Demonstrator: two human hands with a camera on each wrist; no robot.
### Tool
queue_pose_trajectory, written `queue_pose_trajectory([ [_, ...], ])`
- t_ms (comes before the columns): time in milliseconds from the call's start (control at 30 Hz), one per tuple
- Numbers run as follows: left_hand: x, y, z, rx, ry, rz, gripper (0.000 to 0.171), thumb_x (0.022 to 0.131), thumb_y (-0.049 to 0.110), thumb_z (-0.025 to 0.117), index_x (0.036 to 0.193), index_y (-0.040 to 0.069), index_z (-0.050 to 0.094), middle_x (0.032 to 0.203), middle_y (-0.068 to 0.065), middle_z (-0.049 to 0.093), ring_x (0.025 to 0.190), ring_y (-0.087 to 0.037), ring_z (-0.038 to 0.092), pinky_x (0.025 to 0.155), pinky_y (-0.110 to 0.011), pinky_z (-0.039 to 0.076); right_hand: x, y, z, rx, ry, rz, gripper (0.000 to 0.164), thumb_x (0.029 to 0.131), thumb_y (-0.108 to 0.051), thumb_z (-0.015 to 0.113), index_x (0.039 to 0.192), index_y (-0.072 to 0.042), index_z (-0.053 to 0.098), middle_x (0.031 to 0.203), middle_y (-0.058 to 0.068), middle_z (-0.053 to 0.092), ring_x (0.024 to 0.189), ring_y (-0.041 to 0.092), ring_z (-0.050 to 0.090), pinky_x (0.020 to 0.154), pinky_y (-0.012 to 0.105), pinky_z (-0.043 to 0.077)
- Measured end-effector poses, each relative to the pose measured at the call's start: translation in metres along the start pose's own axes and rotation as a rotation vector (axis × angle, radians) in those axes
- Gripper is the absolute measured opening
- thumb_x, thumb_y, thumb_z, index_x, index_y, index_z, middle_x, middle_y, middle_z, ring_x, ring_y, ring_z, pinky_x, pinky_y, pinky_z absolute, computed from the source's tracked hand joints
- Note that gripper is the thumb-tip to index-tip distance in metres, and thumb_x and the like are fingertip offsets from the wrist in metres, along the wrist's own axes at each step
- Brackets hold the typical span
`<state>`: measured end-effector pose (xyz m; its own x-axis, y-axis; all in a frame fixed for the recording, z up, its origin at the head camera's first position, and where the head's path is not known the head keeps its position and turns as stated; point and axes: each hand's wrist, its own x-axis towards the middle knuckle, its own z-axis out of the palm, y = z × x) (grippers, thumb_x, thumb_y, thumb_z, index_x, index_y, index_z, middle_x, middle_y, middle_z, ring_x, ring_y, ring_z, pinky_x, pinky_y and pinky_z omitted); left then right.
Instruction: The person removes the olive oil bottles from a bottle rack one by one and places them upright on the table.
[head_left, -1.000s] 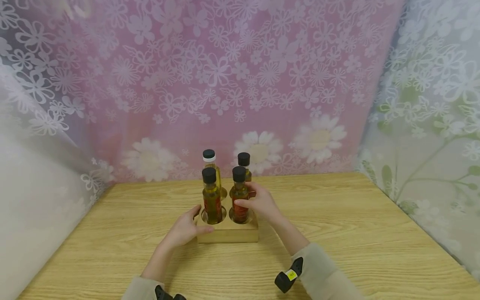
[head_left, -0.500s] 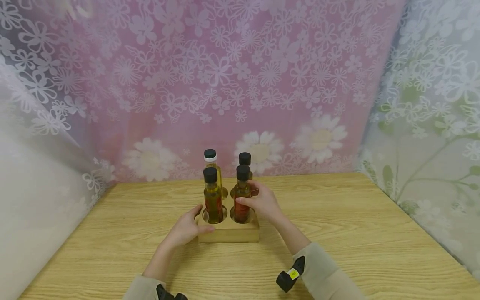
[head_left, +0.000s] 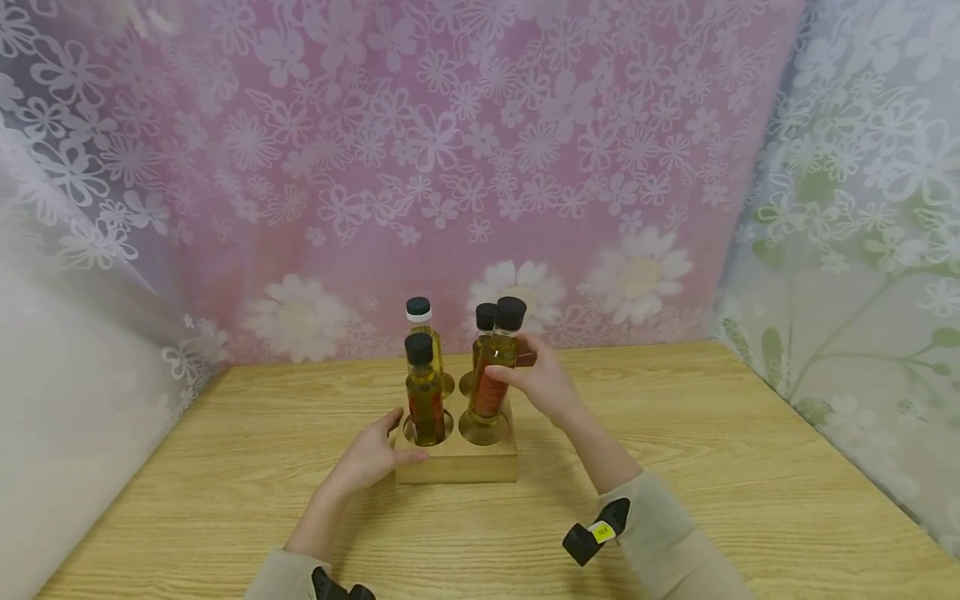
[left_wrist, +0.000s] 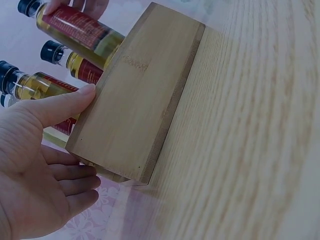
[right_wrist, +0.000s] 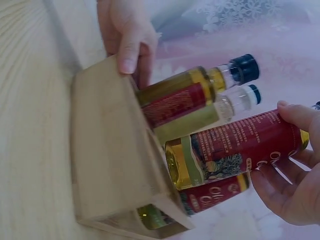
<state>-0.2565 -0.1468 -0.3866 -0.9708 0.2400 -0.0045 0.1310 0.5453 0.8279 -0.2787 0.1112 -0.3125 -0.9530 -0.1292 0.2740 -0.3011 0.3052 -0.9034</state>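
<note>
In the head view, a wooden bottle rack (head_left: 456,470) with round holes stands on the table. My right hand (head_left: 549,385) holds an olive oil bottle (head_left: 492,393) with a red label and black cap, thumb on one side, fingers on the other. That bottle tilts to the right, its base raised above the front right hole. My left hand (head_left: 367,457) grips the rack's front left corner; the left wrist view shows the thumb (left_wrist: 75,104) on the front edge. A second red-labelled bottle (head_left: 425,408) stands in the front left hole.
A bottle with a white-banded dark cap (head_left: 418,311) stands in the back left hole. Behind the lifted bottle, another black-capped bottle (head_left: 483,333) occupies the back right hole. Floral curtains (head_left: 480,167) enclose the wooden table (head_left: 637,433) at the back and sides.
My right hand has lifted the front right bottle up out of its hole and shifted it a little to the right, tilting it. My left hand and the rack have stayed in place.
</note>
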Motion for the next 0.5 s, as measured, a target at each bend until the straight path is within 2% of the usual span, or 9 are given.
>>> queue_pose_trajectory([
  [200, 0.0, -0.001, 0.0, -0.011, 0.004, -0.006, 0.097, 0.076, 0.035, 0.076, 0.144, -0.006, 0.022, 0.147, -0.023, 0.026, 0.127, -0.047, 0.032, 0.098, -0.055, 0.034, 0.004, -0.004, -0.014, 0.048, 0.001, -0.031, 0.047, 0.081, -0.016, 0.072, 0.122, -0.004, 0.052, 0.111, 0.014, 0.055, 0.099, 0.029, 0.056, 0.084, 0.042, 0.048],
  [500, 0.0, 0.0, 0.0, 0.008, 0.006, -0.006, 0.097, 0.076, 0.036, 0.076, 0.144, -0.007, 0.023, 0.146, -0.024, 0.028, 0.127, -0.046, 0.032, 0.098, -0.056, 0.033, 0.008, -0.003, -0.041, 0.054, 0.047, -0.017, 0.048, 0.084, -0.015, 0.069, 0.125, 0.0, 0.049, 0.112, 0.016, 0.053, 0.101, 0.03, 0.054, 0.083, 0.037, 0.047],
])
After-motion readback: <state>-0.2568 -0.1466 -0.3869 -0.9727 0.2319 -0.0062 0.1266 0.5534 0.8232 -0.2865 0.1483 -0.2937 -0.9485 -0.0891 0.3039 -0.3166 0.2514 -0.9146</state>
